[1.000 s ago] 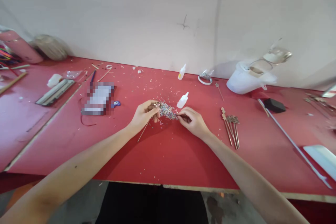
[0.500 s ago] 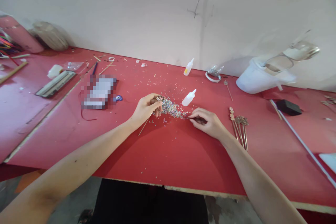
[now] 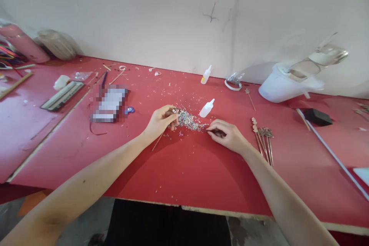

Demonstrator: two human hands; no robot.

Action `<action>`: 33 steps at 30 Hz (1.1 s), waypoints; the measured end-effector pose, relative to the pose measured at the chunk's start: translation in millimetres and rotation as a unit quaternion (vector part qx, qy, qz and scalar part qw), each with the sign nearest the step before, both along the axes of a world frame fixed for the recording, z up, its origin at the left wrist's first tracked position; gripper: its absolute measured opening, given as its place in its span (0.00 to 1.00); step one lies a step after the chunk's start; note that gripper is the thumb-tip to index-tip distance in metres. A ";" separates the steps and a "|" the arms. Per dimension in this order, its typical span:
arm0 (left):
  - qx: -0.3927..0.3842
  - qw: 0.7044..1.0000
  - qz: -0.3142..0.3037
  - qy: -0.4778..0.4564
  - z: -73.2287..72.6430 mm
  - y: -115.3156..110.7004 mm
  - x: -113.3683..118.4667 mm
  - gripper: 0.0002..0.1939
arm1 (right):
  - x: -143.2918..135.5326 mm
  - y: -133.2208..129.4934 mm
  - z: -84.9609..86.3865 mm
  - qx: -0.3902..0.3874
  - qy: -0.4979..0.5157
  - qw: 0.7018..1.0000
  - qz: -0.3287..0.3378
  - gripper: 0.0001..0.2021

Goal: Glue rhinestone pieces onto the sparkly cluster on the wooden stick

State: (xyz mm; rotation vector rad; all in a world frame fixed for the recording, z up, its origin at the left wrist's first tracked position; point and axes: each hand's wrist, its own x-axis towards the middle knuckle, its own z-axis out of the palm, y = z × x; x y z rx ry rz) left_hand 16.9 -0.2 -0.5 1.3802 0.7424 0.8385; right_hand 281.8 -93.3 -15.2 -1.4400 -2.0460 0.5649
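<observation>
My left hand (image 3: 162,119) is closed around a metal hairpin (image 3: 157,143); its ornate head shows at the fingertips and its thin stick points down toward the table's front edge. Beside those fingers lies a heap of tiny glittering rhinestones (image 3: 188,120). At the heap's right end, my right hand (image 3: 227,133) pinches a thin dark tool that looks like tweezers (image 3: 204,130), its tip touching or just over the stones. Most of that tool is hidden by the fingers. Just behind the heap a white glue bottle (image 3: 206,108) leans over.
Another small bottle (image 3: 206,75) stands near the wall. Several finished-looking hairpins (image 3: 263,138) lie right of my right hand, with a white bucket (image 3: 278,84) and a black block (image 3: 317,117) farther off. A blurred phone-like object (image 3: 109,103) lies left on the red table (image 3: 173,169).
The view has shifted very slightly. Both hands stay almost in the same place, with the same holds on the hairpin and the tweezers.
</observation>
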 end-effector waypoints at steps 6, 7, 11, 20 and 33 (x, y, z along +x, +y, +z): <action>-0.004 1.000 -0.001 0.002 1.2 -0.8 -0.2 0.07 | 2.0 0.6 -1.6 -0.001 -0.005 1.000 0.001 0.04; -0.004 1.000 0.000 0.003 1.4 -0.8 -0.2 0.07 | 2.1 0.6 -1.6 0.001 -0.005 1.000 0.001 0.04; -0.005 1.000 -0.002 0.004 0.9 -0.3 0.1 0.06 | 1.5 -0.1 -0.6 0.003 -0.003 1.000 0.000 0.05; 0.004 1.000 0.001 0.006 -3.7 0.9 -0.4 0.06 | 4.1 -0.8 3.1 0.000 0.009 1.000 0.000 0.04; 0.005 1.000 -0.001 0.012 -2.5 1.4 0.0 0.06 | 4.7 -7.0 11.9 -0.026 -0.009 0.999 -0.023 0.08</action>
